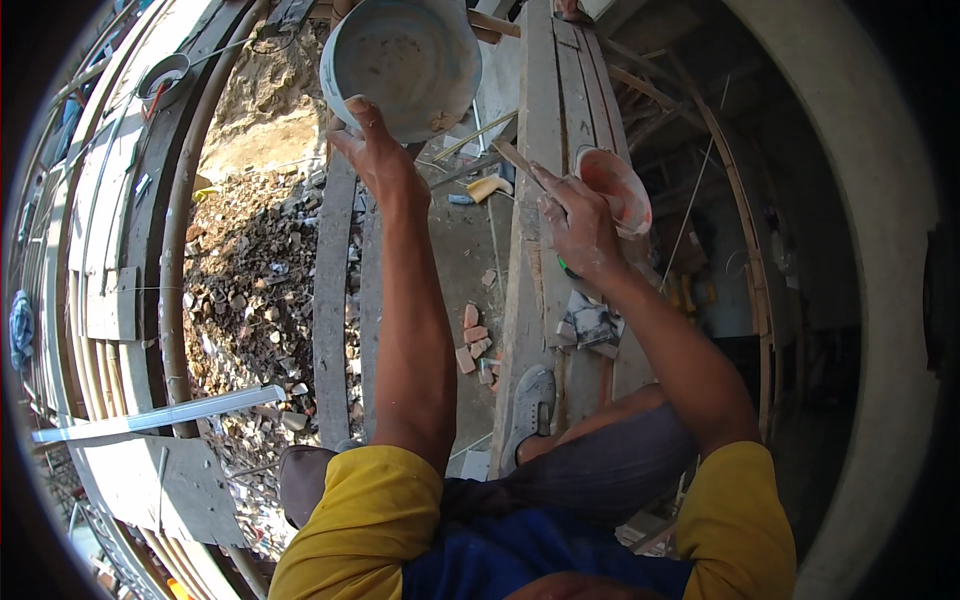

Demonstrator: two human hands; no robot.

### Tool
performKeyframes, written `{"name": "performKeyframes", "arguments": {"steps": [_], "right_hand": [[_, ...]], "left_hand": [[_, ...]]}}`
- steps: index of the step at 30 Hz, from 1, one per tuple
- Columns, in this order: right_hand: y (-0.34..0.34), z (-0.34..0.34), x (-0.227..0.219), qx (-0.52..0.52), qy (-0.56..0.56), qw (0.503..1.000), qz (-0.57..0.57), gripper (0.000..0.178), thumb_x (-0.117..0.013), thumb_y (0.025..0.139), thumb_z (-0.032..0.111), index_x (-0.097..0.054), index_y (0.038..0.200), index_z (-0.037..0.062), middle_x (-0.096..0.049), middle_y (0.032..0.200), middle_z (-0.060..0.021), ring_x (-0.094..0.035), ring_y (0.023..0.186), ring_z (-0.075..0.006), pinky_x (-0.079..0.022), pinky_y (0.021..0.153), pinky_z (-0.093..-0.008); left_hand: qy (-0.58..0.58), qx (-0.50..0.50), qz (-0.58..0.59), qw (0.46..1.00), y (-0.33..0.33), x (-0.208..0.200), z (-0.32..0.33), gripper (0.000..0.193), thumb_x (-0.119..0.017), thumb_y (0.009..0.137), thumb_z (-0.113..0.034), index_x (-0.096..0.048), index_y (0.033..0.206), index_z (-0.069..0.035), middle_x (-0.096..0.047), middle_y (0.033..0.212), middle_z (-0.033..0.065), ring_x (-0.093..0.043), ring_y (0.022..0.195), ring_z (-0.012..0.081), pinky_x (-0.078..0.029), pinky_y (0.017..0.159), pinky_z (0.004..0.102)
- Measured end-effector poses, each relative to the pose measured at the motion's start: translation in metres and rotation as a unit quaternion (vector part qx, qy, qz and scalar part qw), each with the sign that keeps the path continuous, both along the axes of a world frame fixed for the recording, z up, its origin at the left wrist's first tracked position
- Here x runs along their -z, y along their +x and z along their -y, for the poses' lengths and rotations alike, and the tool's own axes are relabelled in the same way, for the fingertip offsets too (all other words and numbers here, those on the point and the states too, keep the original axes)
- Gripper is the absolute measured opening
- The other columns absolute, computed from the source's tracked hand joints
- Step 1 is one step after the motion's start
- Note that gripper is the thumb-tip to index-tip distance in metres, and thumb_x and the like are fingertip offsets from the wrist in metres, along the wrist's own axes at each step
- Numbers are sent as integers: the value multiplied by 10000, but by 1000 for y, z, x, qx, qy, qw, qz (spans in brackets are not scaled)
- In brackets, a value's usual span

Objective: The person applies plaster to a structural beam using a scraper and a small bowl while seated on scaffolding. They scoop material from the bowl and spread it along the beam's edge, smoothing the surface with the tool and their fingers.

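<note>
Holding round grey bowl between 11 and 12 o'clock.
Gripping near rim with left hand, thumb over lip; cannot tell spread of hidden fingers. Judged stiff, fairly light, dust-slick; best taken at rim, supported beneath. Noted red-lined bucket at 2 o'clock. Closing right hand on slim flat tool, near 12.

Round grey-blue bowl, stained inside, held up, slim flat tool, slanting near it

The left grip holds a round bowl by its rim, the right grip a thin tool.
</note>
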State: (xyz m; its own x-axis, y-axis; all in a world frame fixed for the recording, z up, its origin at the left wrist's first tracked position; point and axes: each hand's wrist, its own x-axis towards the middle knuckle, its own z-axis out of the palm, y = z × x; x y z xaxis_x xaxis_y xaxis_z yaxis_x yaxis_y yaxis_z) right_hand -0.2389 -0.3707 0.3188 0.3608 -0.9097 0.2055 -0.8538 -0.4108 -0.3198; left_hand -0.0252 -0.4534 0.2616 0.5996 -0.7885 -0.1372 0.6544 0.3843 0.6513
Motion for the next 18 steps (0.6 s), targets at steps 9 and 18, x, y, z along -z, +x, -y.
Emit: {"name": "performKeyframes", "arguments": {"steps": [9, 18], "right_hand": [[21, -2, 13, -40, -16, 998, 48, 339, -570, 876, 21, -518, 1211, 21, -612, 1053, -237, -604, 958, -453, -496, 794, -498], [19, 3, 0, 81, -19, 996, 13, 172, -520, 914, 55, -451, 1058, -10, -600, 967, -279, -594, 905, -485, -476, 743, -537]], "left_hand": [[-27, 56, 264, 962, -44, -5, -21, 878, -792, 718, -577, -369, 1256, -28, -515, 1136, 166, -505, 1089, 271, -393, 971, 401], [14, 19, 325, 945, -32, 7, -17, 890, -739, 748, -627, -357, 1281, -27, -481, 1213, 201, -472, 1149, 280, -366, 1000, 387]]}}
